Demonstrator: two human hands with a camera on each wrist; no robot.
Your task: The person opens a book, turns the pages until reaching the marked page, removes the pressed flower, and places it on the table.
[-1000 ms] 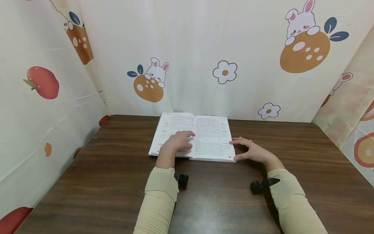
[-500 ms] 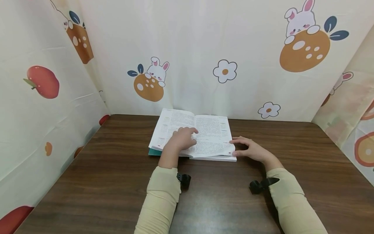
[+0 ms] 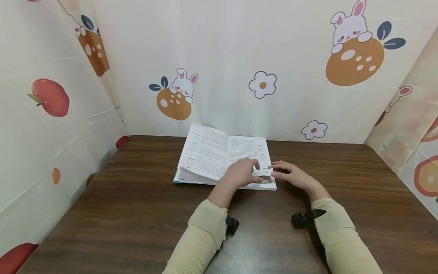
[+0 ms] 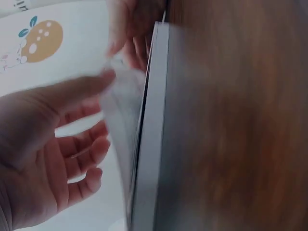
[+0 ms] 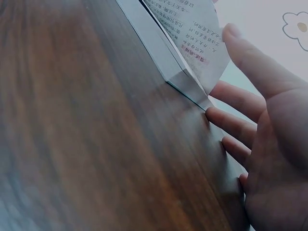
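Observation:
An open book [image 3: 208, 152] with printed pages lies at the table's far side. My left hand [image 3: 239, 173] reaches over its right page, thumb apart from the loosely bent fingers. In the left wrist view, the left thumb [image 4: 91, 89] tip is right at a raised page [image 4: 122, 110]. My right hand [image 3: 295, 177] is at the book's lower right corner. It pinches the lifted corner of the right page [image 5: 204, 57]: the thumb [image 5: 250, 55] is at the page's edge and the forefinger lies behind it. Left-hand pages stand a little raised.
The brown wooden table [image 3: 130, 213] spreads in front of and beside the book. A pale curtain [image 3: 226, 45] with rabbit, fruit and flower prints hangs right behind the book and along both sides. A black wrist camera [image 3: 232, 225] sits under the left sleeve.
My left hand has moved right, from the left page and the middle onto the right page. The right page's corner has been lifted at my right hand. The left-hand pages have risen.

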